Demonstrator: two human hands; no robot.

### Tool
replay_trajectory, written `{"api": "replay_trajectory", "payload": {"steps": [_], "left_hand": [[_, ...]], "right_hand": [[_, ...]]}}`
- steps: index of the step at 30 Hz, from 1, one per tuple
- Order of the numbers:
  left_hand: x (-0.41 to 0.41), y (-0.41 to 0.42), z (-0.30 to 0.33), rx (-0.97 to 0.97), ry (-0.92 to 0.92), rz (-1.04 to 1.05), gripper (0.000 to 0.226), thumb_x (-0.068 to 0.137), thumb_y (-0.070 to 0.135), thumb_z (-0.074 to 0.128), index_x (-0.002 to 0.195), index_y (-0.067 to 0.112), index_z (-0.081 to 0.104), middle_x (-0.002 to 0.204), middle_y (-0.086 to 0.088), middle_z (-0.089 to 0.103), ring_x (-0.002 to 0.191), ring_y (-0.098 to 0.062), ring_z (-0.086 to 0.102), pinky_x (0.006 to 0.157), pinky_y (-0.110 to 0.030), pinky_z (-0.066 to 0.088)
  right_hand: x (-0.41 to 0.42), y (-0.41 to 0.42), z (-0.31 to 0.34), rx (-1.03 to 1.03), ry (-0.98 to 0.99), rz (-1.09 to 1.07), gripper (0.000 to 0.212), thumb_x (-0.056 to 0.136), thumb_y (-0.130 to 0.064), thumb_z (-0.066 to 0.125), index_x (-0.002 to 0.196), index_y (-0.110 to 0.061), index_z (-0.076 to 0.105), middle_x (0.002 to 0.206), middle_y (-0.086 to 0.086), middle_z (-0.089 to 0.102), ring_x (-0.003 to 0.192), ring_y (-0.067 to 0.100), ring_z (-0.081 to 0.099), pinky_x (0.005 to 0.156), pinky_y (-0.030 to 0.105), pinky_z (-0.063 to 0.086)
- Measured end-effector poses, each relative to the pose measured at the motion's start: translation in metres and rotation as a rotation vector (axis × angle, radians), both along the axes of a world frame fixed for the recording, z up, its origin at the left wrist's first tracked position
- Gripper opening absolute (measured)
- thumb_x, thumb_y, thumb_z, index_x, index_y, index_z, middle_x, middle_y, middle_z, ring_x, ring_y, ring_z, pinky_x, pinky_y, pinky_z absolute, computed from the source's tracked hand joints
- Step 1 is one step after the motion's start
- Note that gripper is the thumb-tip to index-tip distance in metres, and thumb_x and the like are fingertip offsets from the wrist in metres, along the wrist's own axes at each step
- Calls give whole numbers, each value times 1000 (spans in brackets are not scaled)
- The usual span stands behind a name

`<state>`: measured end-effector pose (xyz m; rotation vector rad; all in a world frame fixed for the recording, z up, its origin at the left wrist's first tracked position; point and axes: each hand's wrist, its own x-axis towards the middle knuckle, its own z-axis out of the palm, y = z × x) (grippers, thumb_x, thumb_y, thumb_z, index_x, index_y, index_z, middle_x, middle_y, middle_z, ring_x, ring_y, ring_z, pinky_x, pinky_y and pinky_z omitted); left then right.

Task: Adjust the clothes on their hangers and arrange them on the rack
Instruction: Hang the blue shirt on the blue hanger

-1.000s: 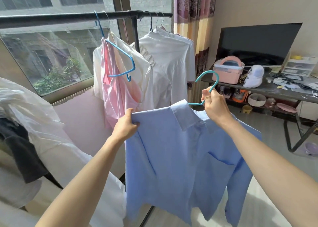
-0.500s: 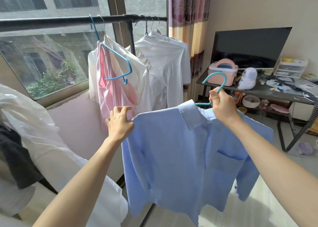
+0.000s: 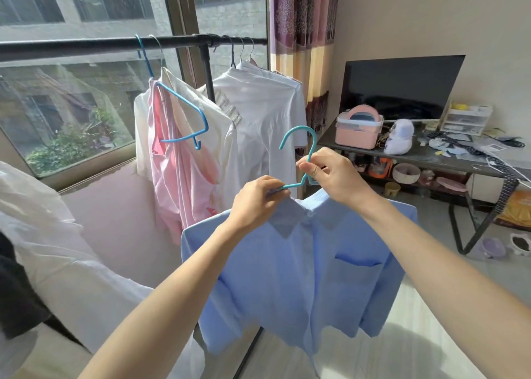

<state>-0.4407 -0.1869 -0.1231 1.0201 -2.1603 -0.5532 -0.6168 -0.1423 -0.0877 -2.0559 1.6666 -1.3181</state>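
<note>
Shirt (image 3: pixel 301 269), light blue, limp and light, centre frame, on teal hanger (image 3: pixel 298 154): right hand (image 3: pixel 333 174) pinched on hook neck, left hand (image 3: pixel 255 200) clamped on collar and hanger arm; best gripped there.

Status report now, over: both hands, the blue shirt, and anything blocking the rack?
Left hand pinching hanger arm at the collar. Right hand gripping teal hanger neck. Blue shirt on hanger, not yet on rack rod. Free rod left of the pink garment.
</note>
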Motion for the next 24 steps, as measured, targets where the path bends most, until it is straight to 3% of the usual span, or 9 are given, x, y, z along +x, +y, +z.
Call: {"api": "replay_trajectory", "payload": {"steps": [2, 4, 6, 8, 12, 18, 22, 24], "left_hand": [[3, -4, 3, -17, 45, 95, 15, 86, 31, 61, 93, 21, 71, 101, 8, 64, 93, -18, 59, 80, -38, 48], [11, -8, 8, -31, 102, 196, 13, 87, 30, 61, 94, 23, 71, 105, 13, 62, 97, -14, 58, 80, -35, 44], [20, -13, 11, -56, 122, 238, 13, 87, 30, 61, 95, 25, 71, 107, 15, 62, 97, -11, 57, 79, -35, 44], [29, -18, 11, -87, 125, 262, 13, 87, 28, 62, 96, 24, 71, 108, 14, 61, 94, -9, 56, 78, -35, 44], [43, -27, 6, -131, 141, 330, 14, 88, 20, 62, 98, 16, 71, 109, 4, 60, 92, -14, 56, 76, -29, 44], [59, -33, 0, -88, 134, 386, 15, 87, 16, 63, 97, 11, 72, 106, -5, 64, 95, -27, 60, 84, -38, 48], [72, -37, 1, -35, 158, 436, 17, 86, 13, 64, 99, 7, 72, 107, -9, 68, 98, -27, 61, 87, -32, 45], [76, -38, 0, 1, 183, 469, 18, 86, 13, 64, 101, 6, 72, 105, -10, 68, 98, -28, 61, 85, -30, 44]], "right_hand": [[-13, 3, -9, -49, -15, -65, 27, 92, -27, 52, 109, -9, 65, 104, 12, 60, 92, 22, 57, 83, 31, 45], [-30, 5, -27, -41, 44, -268, 34, 96, -32, 41, 114, -13, 63, 106, 9, 63, 97, 26, 58, 88, 36, 41], [-47, 8, -45, 73, 217, -505, 39, 95, -33, 31, 114, -19, 62, 110, 7, 65, 105, 30, 54, 93, 38, 34], [-60, 11, -56, 195, 279, -595, 32, 98, -26, 33, 114, -22, 60, 114, 5, 62, 112, 29, 49, 94, 37, 30], [-67, 12, -66, 178, 241, -572, 21, 94, -16, 46, 104, -14, 65, 108, 8, 61, 109, 29, 50, 87, 37, 31], [-50, 11, -70, -66, 155, -440, 5, 82, 1, 61, 78, 2, 59, 85, 16, 58, 87, 35, 53, 75, 39, 39], [-42, 11, -71, -278, 25, -327, 3, 78, 1, 63, 77, 4, 64, 77, 15, 60, 77, 20, 52, 70, 12, 35], [-36, 10, -70, -302, -71, -319, 9, 80, -3, 59, 79, 4, 65, 78, 16, 62, 78, 19, 54, 72, 8, 36]]}}
